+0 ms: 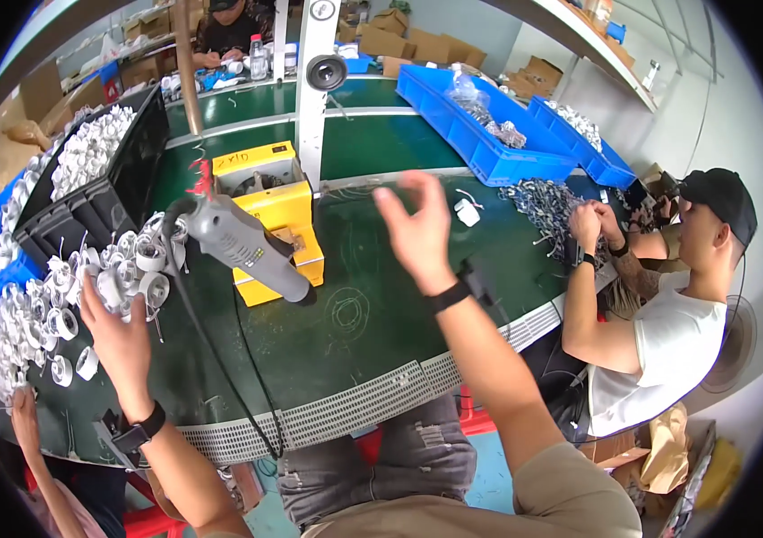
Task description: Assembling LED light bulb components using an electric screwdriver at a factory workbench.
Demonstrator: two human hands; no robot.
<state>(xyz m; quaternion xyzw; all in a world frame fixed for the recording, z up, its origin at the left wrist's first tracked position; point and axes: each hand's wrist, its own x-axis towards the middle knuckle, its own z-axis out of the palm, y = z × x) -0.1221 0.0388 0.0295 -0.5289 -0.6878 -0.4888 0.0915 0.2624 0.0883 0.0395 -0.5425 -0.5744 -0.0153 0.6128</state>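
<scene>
Beside the grey power screwdriver (242, 244) (nose pointing lower right), left hand (117, 336) and right hand (417, 229) hover, grip released.

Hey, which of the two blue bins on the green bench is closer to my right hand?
The larger blue bin, just beyond your raised, empty right hand. The second blue bin sits farther right, behind it.

Head-worn fisheye, downward over workbench (355, 341)

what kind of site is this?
Likely a small-parts assembly workshop: a green conveyor bench, blue bins and a heap of white plastic parts, with a hanging power screwdriver and a seated co-worker.
</scene>
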